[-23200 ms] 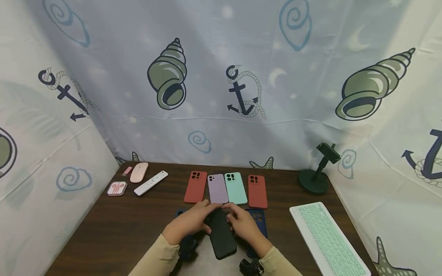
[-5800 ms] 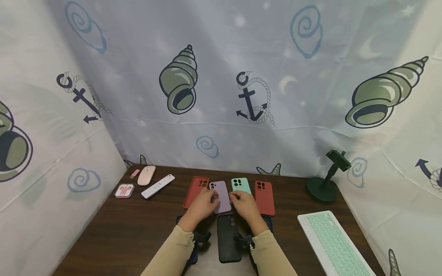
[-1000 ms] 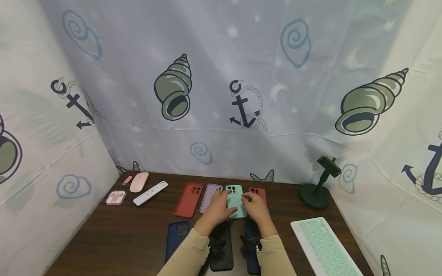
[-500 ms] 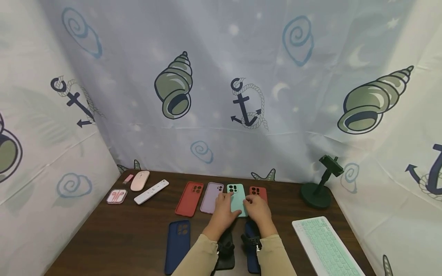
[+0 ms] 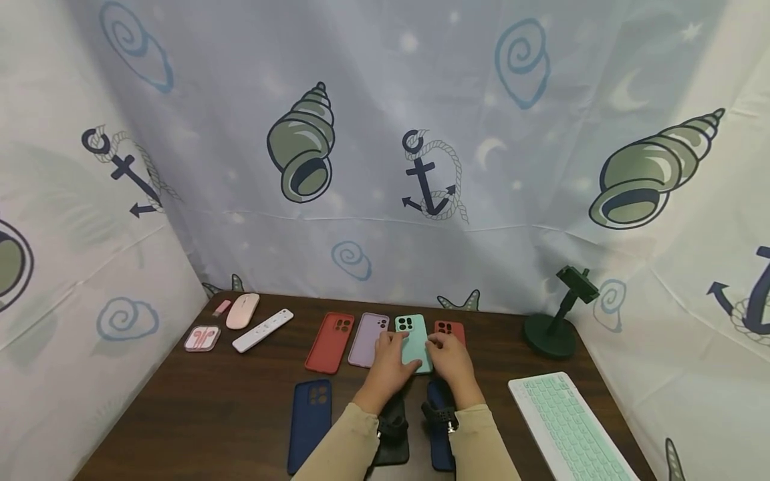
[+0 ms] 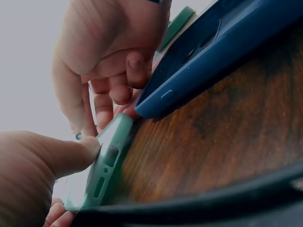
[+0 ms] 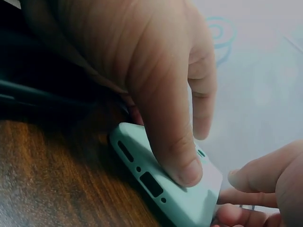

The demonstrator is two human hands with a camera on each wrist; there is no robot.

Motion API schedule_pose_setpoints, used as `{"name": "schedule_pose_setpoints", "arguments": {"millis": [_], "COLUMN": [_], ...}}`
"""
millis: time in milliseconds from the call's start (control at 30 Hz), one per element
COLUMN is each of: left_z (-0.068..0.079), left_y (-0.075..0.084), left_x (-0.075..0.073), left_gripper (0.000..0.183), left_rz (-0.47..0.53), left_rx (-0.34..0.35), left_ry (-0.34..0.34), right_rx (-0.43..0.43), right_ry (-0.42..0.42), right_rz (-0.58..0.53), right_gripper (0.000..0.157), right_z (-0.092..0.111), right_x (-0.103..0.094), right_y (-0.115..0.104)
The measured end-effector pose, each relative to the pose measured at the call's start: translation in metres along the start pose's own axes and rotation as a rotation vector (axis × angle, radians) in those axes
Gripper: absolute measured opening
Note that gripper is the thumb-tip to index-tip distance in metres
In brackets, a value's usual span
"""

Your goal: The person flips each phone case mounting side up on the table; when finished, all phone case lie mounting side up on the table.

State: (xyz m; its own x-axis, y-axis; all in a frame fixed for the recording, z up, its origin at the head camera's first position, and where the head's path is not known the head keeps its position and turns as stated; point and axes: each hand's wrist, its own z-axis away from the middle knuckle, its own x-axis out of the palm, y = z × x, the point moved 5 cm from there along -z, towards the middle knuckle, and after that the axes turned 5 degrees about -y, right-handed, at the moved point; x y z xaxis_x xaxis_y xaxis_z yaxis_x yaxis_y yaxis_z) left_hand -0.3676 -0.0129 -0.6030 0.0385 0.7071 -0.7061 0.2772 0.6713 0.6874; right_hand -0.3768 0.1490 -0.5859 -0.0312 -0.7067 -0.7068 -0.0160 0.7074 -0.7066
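A mint green phone case (image 5: 416,351) lies back side up on the table, its camera cutouts at the far end. My left hand (image 5: 388,371) holds it from the left. In the right wrist view the left thumb lies on the back above the port cutout, with a finger reaching down beyond. My right hand (image 5: 454,364) has its bent fingers at the case's right edge; in the left wrist view its fingertips come down at the far side. To the left lies a lavender case (image 5: 368,341), open side up; a red case (image 5: 451,329) is partly hidden behind the right hand.
Another red case (image 5: 329,344) and a blue case (image 5: 309,427) lie at left. A black case (image 5: 394,447) and a second blue case (image 5: 442,441) sit under my wrists. A remote (image 5: 263,331), mouse (image 5: 242,311), keyboard (image 5: 571,427) and green stand (image 5: 550,334) stay around them.
My hands left the black case, then the lavender one, for the mint case. The left red and lavender cases were turned open side up. Lately the left hand shifted slightly right.
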Motion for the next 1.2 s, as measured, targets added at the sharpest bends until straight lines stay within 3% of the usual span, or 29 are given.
{"name": "schedule_pose_setpoints", "arguments": {"millis": [367,700,1000,1200], "left_z": [0.000,0.005,0.005,0.004], "left_y": [-0.001,0.003,0.011,0.016], "left_x": [0.002,0.001,-0.002,-0.006], "left_gripper": [0.067,0.080,0.083,0.075], "left_rz": [0.008,0.061,0.069,0.081], "left_rx": [0.025,0.000,0.051,0.095], "left_ry": [-0.006,-0.027,-0.042,-0.036], "right_rx": [-0.013,-0.063,-0.153,-0.187], "right_ry": [0.073,0.076,0.015,0.017], "right_rz": [-0.130,-0.136,-0.224,-0.226], "right_gripper": [0.021,0.018,0.022,0.023], "right_z": [0.000,-0.001,0.001,0.000], "right_x": [-0.009,-0.009,-0.011,-0.011], "right_y": [0.001,-0.003,-0.013,-0.013]}}
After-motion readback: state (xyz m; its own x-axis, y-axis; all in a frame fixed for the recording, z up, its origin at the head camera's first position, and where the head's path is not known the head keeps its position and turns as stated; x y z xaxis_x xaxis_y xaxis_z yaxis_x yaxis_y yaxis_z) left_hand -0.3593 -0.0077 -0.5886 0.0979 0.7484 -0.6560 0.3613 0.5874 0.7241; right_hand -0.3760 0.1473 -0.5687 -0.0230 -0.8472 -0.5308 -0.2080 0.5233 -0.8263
